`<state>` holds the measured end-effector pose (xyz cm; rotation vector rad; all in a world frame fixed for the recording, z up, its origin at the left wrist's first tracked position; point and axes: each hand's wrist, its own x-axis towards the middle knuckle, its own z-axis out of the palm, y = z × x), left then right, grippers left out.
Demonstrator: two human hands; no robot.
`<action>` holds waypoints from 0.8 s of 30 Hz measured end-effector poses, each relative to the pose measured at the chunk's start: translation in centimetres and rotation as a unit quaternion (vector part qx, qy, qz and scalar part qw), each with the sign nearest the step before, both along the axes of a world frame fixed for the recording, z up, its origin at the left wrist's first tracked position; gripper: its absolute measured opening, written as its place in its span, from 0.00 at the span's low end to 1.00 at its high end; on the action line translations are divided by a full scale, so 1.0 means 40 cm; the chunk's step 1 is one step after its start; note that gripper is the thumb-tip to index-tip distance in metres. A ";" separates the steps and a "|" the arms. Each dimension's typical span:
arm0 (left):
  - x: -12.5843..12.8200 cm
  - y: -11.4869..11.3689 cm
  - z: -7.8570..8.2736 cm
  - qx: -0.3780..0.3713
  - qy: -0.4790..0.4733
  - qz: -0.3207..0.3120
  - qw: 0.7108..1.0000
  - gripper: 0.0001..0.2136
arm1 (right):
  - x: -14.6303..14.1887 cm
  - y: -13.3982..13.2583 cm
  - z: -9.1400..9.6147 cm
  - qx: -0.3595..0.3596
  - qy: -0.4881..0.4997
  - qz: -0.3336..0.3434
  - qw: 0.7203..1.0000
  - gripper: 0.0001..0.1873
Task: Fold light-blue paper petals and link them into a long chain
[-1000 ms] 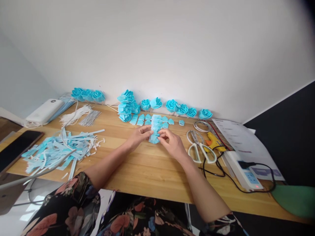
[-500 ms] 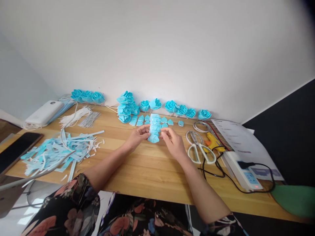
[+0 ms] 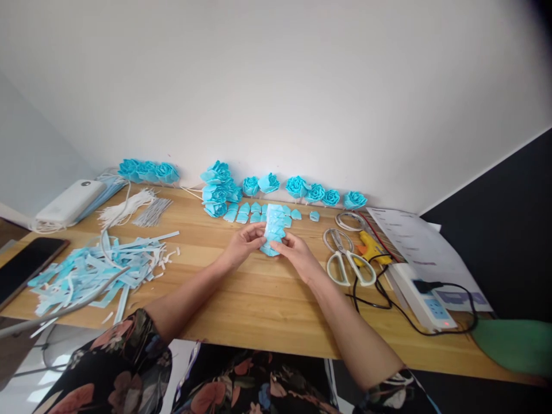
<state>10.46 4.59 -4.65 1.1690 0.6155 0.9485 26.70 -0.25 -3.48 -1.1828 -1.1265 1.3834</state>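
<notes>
Head view, the only one I have. Frame centre: layered light-blue piece (image 3: 275, 221), left hand (image 3: 244, 244) pinching its left edge, right hand (image 3: 298, 255) gripping its lower right with the thumb on the front. Across the middle, left to right: blue flowers (image 3: 296, 186), fully formed by my reckoning. Just below them, loose petal pieces (image 3: 242, 218) lie unattached; I judge those as left over to use. Piece in hand looks unfinished. Right of centre: scissors (image 3: 344, 249) lie untouched.
</notes>
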 end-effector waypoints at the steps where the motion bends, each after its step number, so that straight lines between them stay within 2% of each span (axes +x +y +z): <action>1: 0.001 -0.001 -0.001 0.003 0.000 -0.007 1.000 0.20 | -0.001 0.001 -0.003 -0.002 -0.006 -0.007 1.000 0.18; 9: -0.001 0.003 -0.008 0.017 0.008 -0.014 1.000 0.21 | 0.006 0.005 -0.019 0.037 -0.044 -0.031 0.998 0.15; 15: -0.008 0.002 0.006 0.020 0.018 -0.030 0.999 0.23 | 0.021 0.010 -0.042 0.072 -0.117 -0.028 0.990 0.14; 19: -0.011 0.004 0.012 0.017 0.015 -0.033 0.999 0.23 | 0.028 0.011 -0.026 0.048 -0.087 -0.004 0.995 0.15; 24: -0.015 0.016 0.011 0.030 -0.001 0.000 1.000 0.22 | 0.034 0.007 0.012 0.031 -0.053 0.022 0.998 0.15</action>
